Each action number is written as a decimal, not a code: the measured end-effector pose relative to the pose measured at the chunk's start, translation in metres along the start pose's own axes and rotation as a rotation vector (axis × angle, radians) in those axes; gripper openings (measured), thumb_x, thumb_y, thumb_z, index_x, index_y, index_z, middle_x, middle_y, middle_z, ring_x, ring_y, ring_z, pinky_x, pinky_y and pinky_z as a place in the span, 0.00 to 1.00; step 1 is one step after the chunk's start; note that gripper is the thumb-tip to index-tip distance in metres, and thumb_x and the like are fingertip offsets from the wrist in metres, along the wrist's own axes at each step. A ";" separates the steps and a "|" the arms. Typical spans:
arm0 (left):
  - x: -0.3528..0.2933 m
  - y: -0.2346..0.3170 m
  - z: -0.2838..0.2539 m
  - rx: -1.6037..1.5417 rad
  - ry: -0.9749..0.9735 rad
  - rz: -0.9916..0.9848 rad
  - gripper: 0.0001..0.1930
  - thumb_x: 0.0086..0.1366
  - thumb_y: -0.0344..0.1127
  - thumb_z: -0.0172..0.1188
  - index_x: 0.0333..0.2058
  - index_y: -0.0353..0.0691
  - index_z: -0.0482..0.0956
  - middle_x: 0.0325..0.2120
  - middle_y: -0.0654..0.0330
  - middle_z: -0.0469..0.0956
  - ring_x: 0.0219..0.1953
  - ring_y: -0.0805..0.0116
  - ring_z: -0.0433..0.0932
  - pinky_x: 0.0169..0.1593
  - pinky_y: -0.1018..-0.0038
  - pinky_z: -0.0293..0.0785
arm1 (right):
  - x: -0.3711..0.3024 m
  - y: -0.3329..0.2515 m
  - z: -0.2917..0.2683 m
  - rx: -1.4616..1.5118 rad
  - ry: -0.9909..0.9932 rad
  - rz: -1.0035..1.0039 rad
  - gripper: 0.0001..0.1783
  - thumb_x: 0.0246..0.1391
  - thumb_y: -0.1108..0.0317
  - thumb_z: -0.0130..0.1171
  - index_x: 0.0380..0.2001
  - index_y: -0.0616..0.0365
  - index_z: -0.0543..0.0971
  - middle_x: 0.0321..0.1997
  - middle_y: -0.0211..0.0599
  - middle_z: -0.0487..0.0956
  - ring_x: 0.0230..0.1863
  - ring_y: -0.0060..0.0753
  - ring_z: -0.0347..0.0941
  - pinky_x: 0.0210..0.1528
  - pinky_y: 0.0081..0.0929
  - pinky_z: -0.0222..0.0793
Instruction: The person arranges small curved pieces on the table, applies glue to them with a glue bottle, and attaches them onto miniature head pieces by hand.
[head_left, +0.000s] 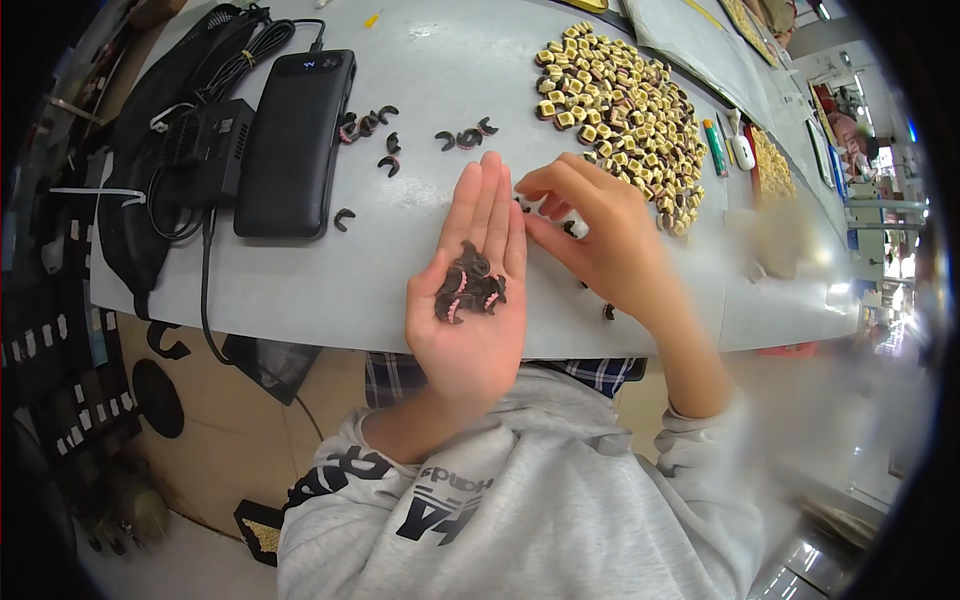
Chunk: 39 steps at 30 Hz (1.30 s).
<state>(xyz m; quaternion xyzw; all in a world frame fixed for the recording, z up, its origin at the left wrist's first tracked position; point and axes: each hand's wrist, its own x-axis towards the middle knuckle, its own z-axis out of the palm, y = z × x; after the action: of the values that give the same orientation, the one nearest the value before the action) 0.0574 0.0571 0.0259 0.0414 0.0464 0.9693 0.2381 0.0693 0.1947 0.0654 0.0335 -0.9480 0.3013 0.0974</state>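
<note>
My left hand (pixel 465 320) is palm up above the near side of the table, its fingers stretched out flat. Several small black crescent pieces (pixel 468 285) with beaded pink edges rest in its palm. Beside its fingertips is my right hand (pixel 600 235), fingers bent and thumb near the index finger. A small dark piece (pixel 522 205) shows between those two tips, mostly hidden. Similar crescents lie in a loose group (pixel 466 138) beyond my left fingertips and in another cluster (pixel 368 124) farther left. One single crescent (pixel 609 312) sits near the table's front edge, by my right wrist.
A big pile of small cream-and-brown pieces (pixel 625 110) spreads over the far right. A black power bank (pixel 295 145) with cables and a dark device (pixel 205 150) occupies the left. A green marker (pixel 714 148) and pale grains (pixel 772 165) lie right of the pile.
</note>
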 end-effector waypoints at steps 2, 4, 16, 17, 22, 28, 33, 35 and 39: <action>0.001 0.001 0.000 -0.003 -0.008 -0.001 0.32 0.63 0.38 0.36 0.64 0.30 0.44 0.67 0.51 0.42 0.69 0.62 0.40 0.71 0.67 0.36 | -0.001 -0.010 -0.005 0.044 0.148 -0.020 0.13 0.41 0.83 0.63 0.33 0.61 0.77 0.28 0.34 0.74 0.28 0.29 0.74 0.30 0.23 0.71; 0.002 0.001 0.002 0.002 -0.010 -0.020 0.32 0.64 0.39 0.35 0.64 0.31 0.44 0.67 0.51 0.43 0.69 0.62 0.42 0.70 0.67 0.38 | -0.001 -0.019 -0.012 -0.012 0.155 -0.107 0.15 0.40 0.84 0.62 0.34 0.60 0.77 0.29 0.35 0.75 0.29 0.30 0.74 0.30 0.23 0.71; -0.009 0.002 0.014 0.074 0.164 -0.193 0.31 0.66 0.42 0.30 0.64 0.33 0.47 0.67 0.51 0.44 0.69 0.61 0.43 0.69 0.66 0.37 | 0.000 -0.022 -0.012 -0.224 0.017 -0.554 0.14 0.36 0.72 0.58 0.33 0.60 0.78 0.33 0.33 0.72 0.32 0.33 0.69 0.32 0.28 0.68; -0.009 0.003 0.015 0.062 0.156 -0.205 0.30 0.66 0.42 0.30 0.64 0.33 0.48 0.67 0.51 0.44 0.69 0.61 0.43 0.69 0.66 0.38 | -0.001 -0.023 -0.013 -0.268 0.024 -0.587 0.14 0.37 0.72 0.58 0.33 0.60 0.78 0.32 0.32 0.71 0.32 0.32 0.68 0.31 0.28 0.67; -0.008 -0.005 0.016 0.078 0.060 -0.249 0.30 0.66 0.41 0.30 0.65 0.34 0.47 0.67 0.52 0.44 0.69 0.62 0.43 0.69 0.66 0.39 | -0.009 -0.017 -0.026 -0.264 0.053 -0.599 0.13 0.37 0.72 0.59 0.32 0.60 0.78 0.31 0.32 0.71 0.30 0.32 0.68 0.30 0.27 0.66; -0.007 -0.012 0.013 -0.122 0.050 -0.295 0.30 0.64 0.35 0.34 0.65 0.32 0.44 0.67 0.52 0.42 0.69 0.63 0.41 0.70 0.67 0.38 | -0.055 -0.002 -0.057 -0.146 0.286 -0.252 0.15 0.34 0.82 0.65 0.30 0.61 0.78 0.29 0.36 0.74 0.31 0.34 0.72 0.31 0.26 0.67; -0.007 -0.014 0.012 -0.243 0.071 -0.287 0.31 0.63 0.31 0.36 0.64 0.30 0.43 0.67 0.50 0.41 0.69 0.62 0.39 0.71 0.67 0.35 | -0.137 0.031 -0.079 -0.200 0.321 0.368 0.06 0.44 0.80 0.62 0.28 0.63 0.76 0.29 0.36 0.73 0.29 0.30 0.70 0.32 0.23 0.65; -0.006 -0.015 0.011 -0.240 0.071 -0.266 0.30 0.63 0.30 0.36 0.64 0.30 0.43 0.67 0.50 0.41 0.69 0.62 0.39 0.71 0.66 0.35 | -0.153 0.040 -0.074 -0.195 0.299 0.427 0.06 0.47 0.78 0.60 0.30 0.62 0.76 0.30 0.36 0.73 0.29 0.28 0.69 0.32 0.22 0.65; -0.007 -0.019 0.010 -0.192 0.087 -0.228 0.31 0.62 0.29 0.36 0.64 0.30 0.43 0.67 0.50 0.42 0.69 0.61 0.39 0.71 0.66 0.34 | -0.146 0.013 -0.074 -0.121 0.538 0.532 0.10 0.53 0.77 0.55 0.40 0.62 0.73 0.33 0.34 0.75 0.30 0.23 0.67 0.34 0.21 0.64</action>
<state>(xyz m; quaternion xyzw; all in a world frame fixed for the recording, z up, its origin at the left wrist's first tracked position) 0.0737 0.0713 0.0337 -0.0289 -0.0317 0.9369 0.3471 0.2231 0.2492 0.0870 -0.3000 -0.8801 0.2575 0.2630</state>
